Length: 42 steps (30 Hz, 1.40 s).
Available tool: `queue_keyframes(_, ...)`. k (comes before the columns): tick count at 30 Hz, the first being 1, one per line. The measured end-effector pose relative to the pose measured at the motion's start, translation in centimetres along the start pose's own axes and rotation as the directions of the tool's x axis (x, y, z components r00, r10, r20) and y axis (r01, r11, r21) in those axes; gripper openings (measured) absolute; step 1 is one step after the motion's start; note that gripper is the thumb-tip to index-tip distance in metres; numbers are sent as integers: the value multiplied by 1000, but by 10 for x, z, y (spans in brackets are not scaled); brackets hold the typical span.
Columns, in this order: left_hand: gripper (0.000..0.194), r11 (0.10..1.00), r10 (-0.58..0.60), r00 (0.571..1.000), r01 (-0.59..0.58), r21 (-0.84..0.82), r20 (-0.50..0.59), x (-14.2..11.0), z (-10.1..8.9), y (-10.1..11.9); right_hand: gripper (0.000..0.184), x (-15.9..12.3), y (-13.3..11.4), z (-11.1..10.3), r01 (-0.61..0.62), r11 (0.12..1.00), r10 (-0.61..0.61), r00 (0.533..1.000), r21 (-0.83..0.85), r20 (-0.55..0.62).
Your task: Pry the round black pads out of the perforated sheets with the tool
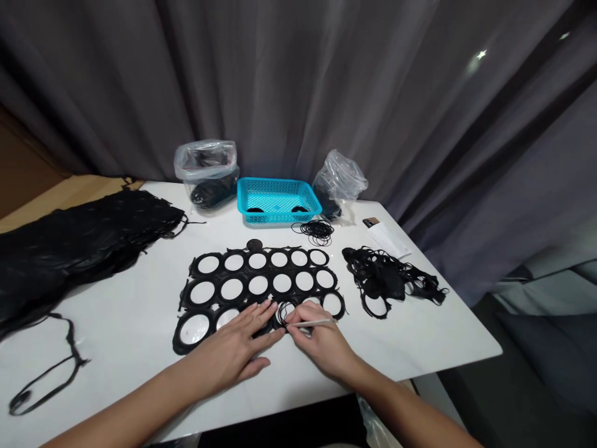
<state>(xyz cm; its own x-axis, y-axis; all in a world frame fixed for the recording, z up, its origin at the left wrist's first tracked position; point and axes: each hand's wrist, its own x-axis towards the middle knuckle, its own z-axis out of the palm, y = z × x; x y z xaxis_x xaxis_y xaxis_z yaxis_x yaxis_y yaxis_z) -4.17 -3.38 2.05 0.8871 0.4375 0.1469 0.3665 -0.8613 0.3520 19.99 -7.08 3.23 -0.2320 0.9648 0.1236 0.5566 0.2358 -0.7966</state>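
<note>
The left hand is covering part of the black sheet, the right hand is partly hiding a pale tool, its tip perhaps blurring

On the white desk are counted: by the far edge, one turquoise perforated plastic basket, two black pieces inside, and two clear plastic bags; one flat black sheet, twelve round holes in its far two rows, the near row partly covered; one slim pale rod; toward the right edge, one black scrap heap.

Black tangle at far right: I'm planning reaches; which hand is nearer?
Right: the right hand is left of the black tangle; the left hand is farther left.
</note>
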Motion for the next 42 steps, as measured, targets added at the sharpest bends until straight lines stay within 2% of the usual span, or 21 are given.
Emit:
queue_keyframes(2, 61, 1000, -8, 1000, 8, -13, -16, 0, 1, 0, 14, -5, 1, 4, 82, 994, -81, 997, -78, 14)
queue_keyframes(4, 59, 1000, -12, 1000, 11, -26, -27, 0, 0, 1, 11, -13, 4, 11, 218, 958, -214, 976, -188, 43)
queue_keyframes(6, 57, 1000, -15, 1000, 15, -18, -20, 0, 0, 1, 16, -18, 8, 16, 346, 881, -343, 937, -322, 67)
queue_keyframes(8, 56, 1000, -13, 1000, 13, -8, -13, 1, 0, 1, 21, -13, 14, 12, 403, 810, -404, 910, -425, 93)
queue_keyframes(11, 55, 1000, -9, 999, 9, -15, -31, 0, 1, 1, 25, 17, 25, -20, 286, 819, -327, 945, -497, 4)
queue_keyframes(12, 55, 1000, -13, 999, 12, -21, -37, -1, 1, 1, 22, 30, 29, -34, 171, 838, -265, 958, -518, -112)
queue_keyframes(14, 56, 999, -25, 999, 24, -35, -34, -3, 1, 2, 14, 54, 33, -62, -12, 858, -178, 931, -513, -319)
queue_keyframes(16, 57, 998, -35, 999, 34, -60, -12, -4, -1, 3, 15, 70, 31, -80, -76, 926, -83, 914, -370, -397)
queue_keyframes(17, 57, 996, -41, 999, 41, -81, 3, -3, -3, 4, 16, 73, 27, -83, -80, 965, -19, 930, -252, -368)
queue_keyframes(19, 56, 983, -99, 995, 96, -154, -11, 2, -10, 6, 20, 75, 16, -79, -110, 993, 116, 972, 39, -205)
queue_keyframes(21, 58, 936, -243, 966, 210, -284, -84, 13, -20, 7, 26, 72, 4, -68, -184, 942, 193, 981, 281, -2)
queue_keyframes(23, 65, 838, -403, 903, 300, -456, -146, 30, -32, 4, 30, 70, -6, -56, -246, 870, 211, 969, 427, 129)
queue_keyframes(24, 70, 784, -443, 885, 306, -540, -143, 39, -37, 2, 31, 70, -9, -52, -266, 842, 208, 963, 470, 172)
queue_keyframes(27, 72, 625, -408, 909, 211, -752, -84, 62, -49, -7, 35, 71, -15, -47, -310, 780, 205, 947, 544, 247)
queue_keyframes(30, 66, 456, -377, 925, 141, -879, -48, 74, -50, -16, 37, 72, -13, -48, -345, 698, 206, 936, 628, 285)
queue_keyframes(33, 63, 284, -363, 932, 99, -954, -11, 75, -46, -21, 39, 68, -5, -50, -416, 543, 220, 909, 730, 354)
queue_keyframes(34, 62, 259, -353, 936, 93, -961, -5, 75, -45, -23, 40, 66, -3, -49, -440, 484, 210, 898, 757, 387)
queue_keyframes(36, 59, 301, -352, 936, 89, -950, -24, 76, -42, -25, 42, 61, 1, -46, -477, 378, 152, 878, 794, 455)
queue_keyframes(38, 54, 406, -380, 922, 100, -908, -68, 78, -39, -27, 43, 58, 2, -41, -504, 310, 70, 858, 806, 509)
queue_keyframes(40, 49, 489, -417, 903, 130, -862, -101, 79, -36, -29, 42, 59, 2, -36, -534, 278, 28, 835, 798, 549)
queue_keyframes(42, 42, 565, -464, 876, 178, -805, -131, 76, -33, -31, 40, 64, 2, -34, -538, 264, 73, 839, 800, 540)
